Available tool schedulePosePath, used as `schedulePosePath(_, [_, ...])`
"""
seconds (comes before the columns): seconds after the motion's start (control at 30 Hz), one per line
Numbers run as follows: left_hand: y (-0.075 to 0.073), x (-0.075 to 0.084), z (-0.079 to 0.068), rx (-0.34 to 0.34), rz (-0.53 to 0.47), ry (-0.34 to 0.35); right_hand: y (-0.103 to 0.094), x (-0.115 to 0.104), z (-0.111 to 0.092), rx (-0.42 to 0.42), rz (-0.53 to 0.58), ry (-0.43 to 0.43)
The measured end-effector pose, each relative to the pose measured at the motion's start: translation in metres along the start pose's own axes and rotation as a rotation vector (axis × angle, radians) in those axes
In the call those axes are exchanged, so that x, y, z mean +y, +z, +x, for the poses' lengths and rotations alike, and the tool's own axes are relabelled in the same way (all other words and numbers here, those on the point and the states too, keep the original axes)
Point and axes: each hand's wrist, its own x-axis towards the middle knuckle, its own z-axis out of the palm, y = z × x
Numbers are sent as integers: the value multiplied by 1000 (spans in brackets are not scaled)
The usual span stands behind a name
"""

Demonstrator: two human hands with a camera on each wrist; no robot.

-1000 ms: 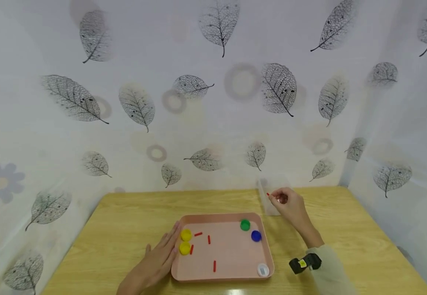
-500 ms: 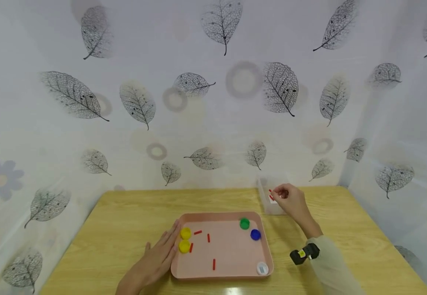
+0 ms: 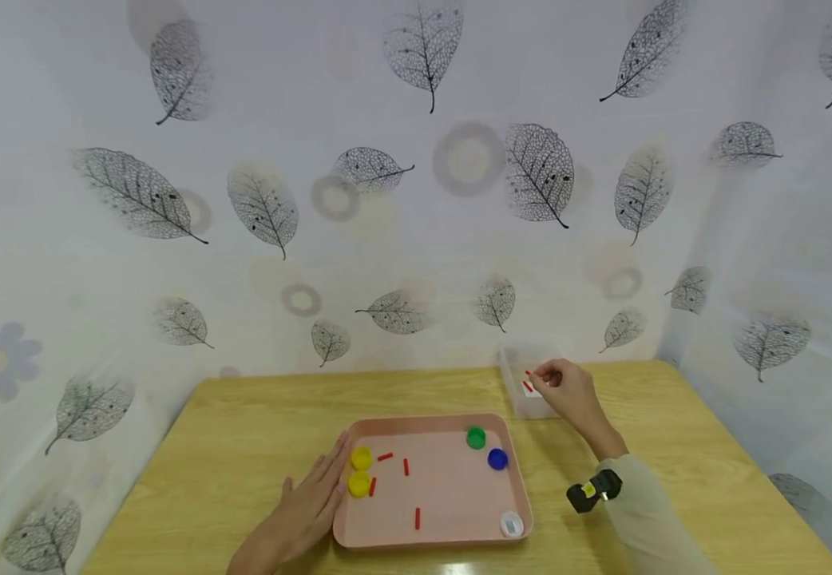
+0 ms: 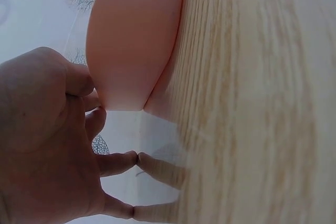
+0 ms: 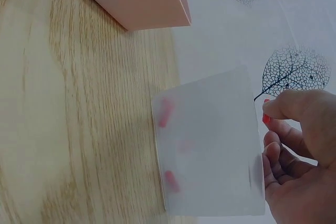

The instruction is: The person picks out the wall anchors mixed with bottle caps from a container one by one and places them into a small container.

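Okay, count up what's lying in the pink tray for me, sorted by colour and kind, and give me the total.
Red sticks: 4
Yellow round caps: 2
Green round cap: 1
Blue round cap: 1
White round piece: 1
Total in the pink tray: 9

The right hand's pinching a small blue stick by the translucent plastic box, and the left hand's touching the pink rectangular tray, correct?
Not quite: the right wrist view shows the right hand pinching a small red stick, not blue. It's by the translucent box; the left hand touches the pink tray.
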Motion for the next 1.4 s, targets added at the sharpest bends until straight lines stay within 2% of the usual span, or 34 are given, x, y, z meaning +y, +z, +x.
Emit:
schedulePosePath(0.53, [1,1,-1,-6,-13,-10,-2,2,-7,16,7,-40])
schedulePosePath(0.8, [1,1,2,-13,-19,5,-5,-13,-20,2,41,-27])
schedulePosePath(1.07, [0,1,1,-20,-13,12,-5,-33,-39,12,123,-75])
schedulePosePath(1.27, [0,-1,1,-23,-20,18,1,-50,-58,10,202,-74])
schedulePosePath(1.4, [0,-3,0,-22,-10,18,10,-58,-71,-11,265,-115])
